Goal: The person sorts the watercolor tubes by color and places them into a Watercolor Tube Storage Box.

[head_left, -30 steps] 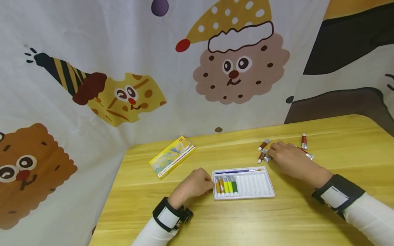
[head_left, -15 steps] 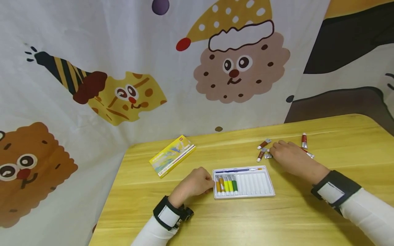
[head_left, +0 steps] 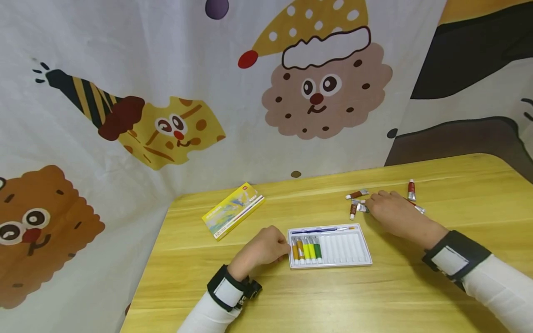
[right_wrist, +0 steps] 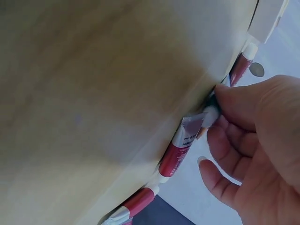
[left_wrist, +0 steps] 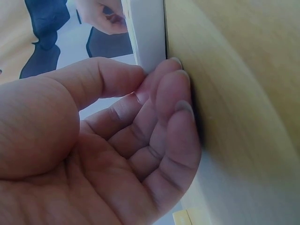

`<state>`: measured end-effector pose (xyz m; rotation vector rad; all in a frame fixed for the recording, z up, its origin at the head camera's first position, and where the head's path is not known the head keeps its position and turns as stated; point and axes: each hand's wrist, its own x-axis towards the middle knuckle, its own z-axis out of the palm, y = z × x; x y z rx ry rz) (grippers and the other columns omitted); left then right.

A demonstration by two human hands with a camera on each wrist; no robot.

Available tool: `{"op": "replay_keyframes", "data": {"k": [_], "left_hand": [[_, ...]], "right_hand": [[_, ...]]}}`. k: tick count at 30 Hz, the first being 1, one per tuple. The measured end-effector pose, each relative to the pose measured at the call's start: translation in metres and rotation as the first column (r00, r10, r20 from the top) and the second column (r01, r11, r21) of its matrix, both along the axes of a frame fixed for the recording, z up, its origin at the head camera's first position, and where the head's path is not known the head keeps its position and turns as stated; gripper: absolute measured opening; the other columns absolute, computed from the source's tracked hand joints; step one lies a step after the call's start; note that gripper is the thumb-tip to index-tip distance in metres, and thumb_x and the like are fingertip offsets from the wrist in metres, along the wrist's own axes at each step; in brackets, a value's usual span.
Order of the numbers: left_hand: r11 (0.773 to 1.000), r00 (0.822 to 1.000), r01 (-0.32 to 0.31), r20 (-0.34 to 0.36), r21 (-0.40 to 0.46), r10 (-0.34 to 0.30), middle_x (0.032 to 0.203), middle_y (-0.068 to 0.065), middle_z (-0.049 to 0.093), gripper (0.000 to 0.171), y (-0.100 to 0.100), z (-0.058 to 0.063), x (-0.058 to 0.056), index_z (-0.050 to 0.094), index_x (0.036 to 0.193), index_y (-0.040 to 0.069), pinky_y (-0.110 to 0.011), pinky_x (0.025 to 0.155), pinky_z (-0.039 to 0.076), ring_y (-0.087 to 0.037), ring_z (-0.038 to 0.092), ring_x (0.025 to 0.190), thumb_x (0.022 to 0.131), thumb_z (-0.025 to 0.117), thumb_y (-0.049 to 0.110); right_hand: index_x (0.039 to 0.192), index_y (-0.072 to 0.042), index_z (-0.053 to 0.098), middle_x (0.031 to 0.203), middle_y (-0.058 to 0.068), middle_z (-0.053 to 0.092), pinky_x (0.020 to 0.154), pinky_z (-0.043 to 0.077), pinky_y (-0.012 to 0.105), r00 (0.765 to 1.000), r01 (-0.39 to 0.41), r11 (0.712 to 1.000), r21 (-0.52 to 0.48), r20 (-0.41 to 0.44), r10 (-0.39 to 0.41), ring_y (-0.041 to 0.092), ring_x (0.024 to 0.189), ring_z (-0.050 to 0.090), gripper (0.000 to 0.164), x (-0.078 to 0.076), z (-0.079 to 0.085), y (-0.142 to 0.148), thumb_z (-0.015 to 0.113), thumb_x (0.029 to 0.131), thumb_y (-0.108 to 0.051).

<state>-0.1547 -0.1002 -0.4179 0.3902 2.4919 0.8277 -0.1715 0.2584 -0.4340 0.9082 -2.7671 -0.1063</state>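
In the head view my left hand (head_left: 265, 246) is at the left end of a white paint tray (head_left: 343, 249); the left wrist view shows thumb and fingertips pinching the tray's edge (left_wrist: 149, 35). Yellow-brown, yellow and green paint tubes (head_left: 306, 252) lie side by side in the tray's left slots, below a blue paintbrush (head_left: 316, 231). My right hand (head_left: 389, 210) is over a loose group of tubes behind the tray. Thumb and forefinger pinch a dark green paint tube (right_wrist: 212, 104) with a white cap, partly hidden by the thumb. A red tube (right_wrist: 176, 157) lies beside it.
Brown tubes (head_left: 356, 194) lie left of my right hand, and a red tube (head_left: 411, 189) stands out farther right. A yellow paint box (head_left: 233, 210) lies at the back left. Behind the wooden table (head_left: 316, 300) hangs a cartoon-printed cloth (head_left: 245, 152).
The brown tubes beside my right hand have shifted and turned, the rear one now lying more sideways. My right hand has moved slightly rightward; my left hand stays at the tray.
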Motion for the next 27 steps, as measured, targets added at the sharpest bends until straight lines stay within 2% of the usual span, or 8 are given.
{"op": "replay_keyframes", "data": {"k": [5,9,11,15,20,23,27], "left_hand": [[1.000,1.000,-0.004,0.006,0.006,0.004,0.056,0.002,0.057,0.028,0.000,0.000,0.000,0.073,0.068,0.008,-0.025,0.046,0.030,-0.011,0.043,0.048,0.095,0.067,0.012],[1.000,1.000,-0.001,0.003,0.009,0.001,0.056,0.002,0.057,0.028,0.000,0.000,0.000,0.073,0.068,0.007,-0.025,0.046,0.030,-0.011,0.042,0.048,0.095,0.067,0.012],[1.000,1.000,0.001,0.002,0.009,-0.001,0.056,0.002,0.058,0.028,0.000,0.000,-0.001,0.073,0.068,0.007,-0.024,0.046,0.030,-0.011,0.042,0.048,0.095,0.067,0.012],[1.000,1.000,-0.001,0.006,0.005,0.001,0.057,0.002,0.057,0.028,0.000,0.000,-0.001,0.073,0.068,0.007,-0.025,0.046,0.030,-0.011,0.043,0.048,0.095,0.067,0.012],[1.000,1.000,-0.005,0.003,-0.003,0.005,0.056,0.002,0.057,0.028,0.000,0.000,-0.001,0.073,0.067,0.008,-0.025,0.047,0.030,-0.011,0.043,0.048,0.095,0.067,0.012],[1.000,1.000,-0.007,0.004,-0.003,0.007,0.057,0.002,0.058,0.028,0.000,0.000,-0.001,0.073,0.067,0.008,-0.025,0.047,0.030,-0.012,0.043,0.048,0.095,0.067,0.012],[1.000,1.000,-0.009,0.007,0.001,0.009,0.057,0.000,0.059,0.028,0.000,-0.001,-0.001,0.073,0.067,0.008,-0.025,0.046,0.031,-0.011,0.043,0.048,0.094,0.068,0.013]], "right_hand": [[0.102,0.007,0.070,0.090,0.017,0.068,0.070,0.057,0.049,1.000,-0.019,0.999,-0.038,0.006,0.020,0.030,0.080,0.064,0.023,0.003,0.001,0.001,0.082,0.082,0.008],[0.105,0.010,0.070,0.088,0.014,0.066,0.070,0.058,0.046,0.998,0.023,0.988,-0.153,0.064,-0.014,0.029,0.080,0.066,0.024,0.007,0.006,0.000,0.082,0.084,0.005],[0.107,0.010,0.070,0.088,0.013,0.066,0.071,0.058,0.046,0.993,0.059,0.970,-0.235,0.117,-0.033,0.029,0.082,0.066,0.024,0.010,0.009,-0.002,0.080,0.086,0.004],[0.111,0.009,0.070,0.091,0.010,0.067,0.068,0.055,0.041,0.969,0.137,0.909,-0.394,0.243,-0.040,0.023,0.082,0.063,0.022,0.016,0.014,-0.012,0.076,0.091,0.003],[0.107,0.005,0.071,0.083,0.002,0.058,0.060,0.041,0.030,0.927,0.255,0.808,-0.531,0.372,-0.048,0.017,0.073,0.050,0.013,0.026,0.021,-0.032,0.072,0.095,-0.001],[0.108,0.005,0.072,0.083,0.003,0.058,0.058,0.039,0.027,0.885,0.336,0.748,-0.572,0.464,-0.043,0.018,0.072,0.049,0.014,0.033,0.024,-0.046,0.070,0.098,-0.003],[0.115,0.007,0.072,0.093,0.005,0.066,0.061,0.045,0.028,0.816,0.420,0.684,-0.597,0.578,0.003,0.020,0.078,0.053,0.020,0.041,0.026,-0.062,0.068,0.100,-0.007]]}}
